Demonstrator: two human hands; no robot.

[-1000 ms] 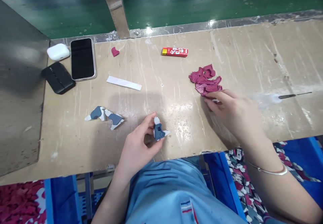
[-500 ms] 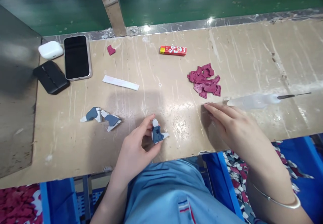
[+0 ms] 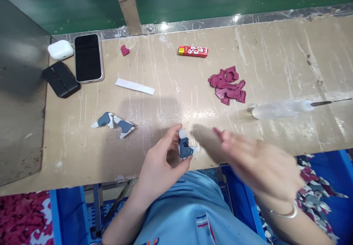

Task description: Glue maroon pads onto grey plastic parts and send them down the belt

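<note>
My left hand (image 3: 165, 155) pinches a blue-grey and white plastic piece (image 3: 185, 147) between thumb and fingers, just above the bench's front edge. To its right, my right hand (image 3: 256, 160) is blurred by motion, with a small maroon piece (image 3: 217, 132) at its fingertips. Beyond it lies a loose pile of maroon pieces (image 3: 228, 85). Two more blue-grey and white pieces (image 3: 125, 126) rest on the bench to the left of my left hand.
A white squeeze bottle with a thin tip (image 3: 284, 109) lies at the right. Farther back are a red box (image 3: 193, 51), a white strip (image 3: 135, 86), a single maroon piece (image 3: 125, 50), a phone (image 3: 88, 58), a white case (image 3: 60, 50) and a black case (image 3: 61, 79). Blue bins (image 3: 68, 215) stand below.
My right hand has left the spot beside the maroon pile and moved left toward my left hand, a maroon piece now showing at its fingertips. My left hand has shifted slightly right in view.
</note>
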